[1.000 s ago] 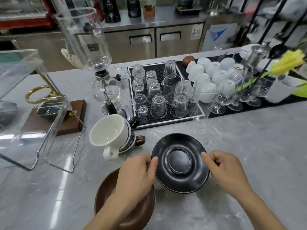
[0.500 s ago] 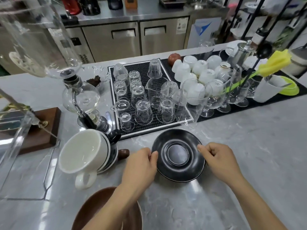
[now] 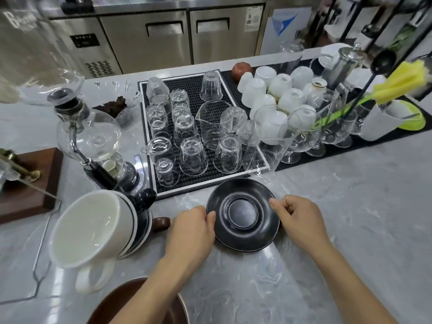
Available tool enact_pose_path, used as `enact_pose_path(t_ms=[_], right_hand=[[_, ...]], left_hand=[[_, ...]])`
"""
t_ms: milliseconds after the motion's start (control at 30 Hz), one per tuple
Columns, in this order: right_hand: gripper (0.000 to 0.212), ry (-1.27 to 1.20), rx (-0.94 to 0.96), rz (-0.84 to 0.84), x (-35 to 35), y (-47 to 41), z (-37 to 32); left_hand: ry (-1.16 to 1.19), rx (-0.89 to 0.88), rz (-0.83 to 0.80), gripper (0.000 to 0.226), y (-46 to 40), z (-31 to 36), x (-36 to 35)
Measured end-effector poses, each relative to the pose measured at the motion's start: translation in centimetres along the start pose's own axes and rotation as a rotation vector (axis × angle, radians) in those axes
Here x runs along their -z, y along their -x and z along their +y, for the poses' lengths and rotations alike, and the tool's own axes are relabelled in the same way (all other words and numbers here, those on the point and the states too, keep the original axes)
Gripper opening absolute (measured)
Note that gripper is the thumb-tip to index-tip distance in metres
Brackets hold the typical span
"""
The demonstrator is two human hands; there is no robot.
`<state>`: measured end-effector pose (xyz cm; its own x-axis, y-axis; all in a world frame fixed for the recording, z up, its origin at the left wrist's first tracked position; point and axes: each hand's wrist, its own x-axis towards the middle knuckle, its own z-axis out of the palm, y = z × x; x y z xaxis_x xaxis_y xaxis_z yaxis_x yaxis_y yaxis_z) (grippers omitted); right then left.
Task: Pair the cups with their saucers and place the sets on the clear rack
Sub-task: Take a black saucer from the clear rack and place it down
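Observation:
A black saucer (image 3: 243, 215) lies level on the grey counter just in front of the glass mat. My left hand (image 3: 191, 228) pinches its left rim and my right hand (image 3: 301, 218) pinches its right rim. To the left, a white cup (image 3: 86, 232) lies on its side, nested with a dark cup (image 3: 142, 220) and a brown cup handle (image 3: 161, 224) behind it. A brown saucer (image 3: 112, 305) sits at the bottom edge, partly hidden by my left forearm. Only a thin edge of the clear rack (image 3: 41, 249) shows at the left.
A black mat (image 3: 163, 190) with several upturned glasses stands right behind the saucer. A glass siphon brewer (image 3: 91, 134) on a stand is at the left, beside a wooden base (image 3: 25, 202). White cups (image 3: 275, 90), stemmed glasses and a yellow flower (image 3: 402, 80) fill the back right.
The black saucer was tilted and held up nearer me; both hands have carried it forward and levelled it down by the glass mat. The view has shifted right, away from the rack.

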<state>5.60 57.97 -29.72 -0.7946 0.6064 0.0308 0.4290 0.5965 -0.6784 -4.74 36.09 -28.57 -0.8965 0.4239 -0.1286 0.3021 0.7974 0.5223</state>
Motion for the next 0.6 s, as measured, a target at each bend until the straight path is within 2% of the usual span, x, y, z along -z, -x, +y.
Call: enact_pose_path(t_ms=[400,600], right_hand=[[0.051,0.113,0.027,-0.019,0.33,-0.71,0.23],[0.055,0.165,0.026,-0.057,0.59,-0.86,-0.09]], left_hand=[[-0.081,-0.021,-0.004,0.05,-0.39,0.23,0.08],[-0.085,0.001,-0.037,0.043,-0.27,0.69,0.36]])
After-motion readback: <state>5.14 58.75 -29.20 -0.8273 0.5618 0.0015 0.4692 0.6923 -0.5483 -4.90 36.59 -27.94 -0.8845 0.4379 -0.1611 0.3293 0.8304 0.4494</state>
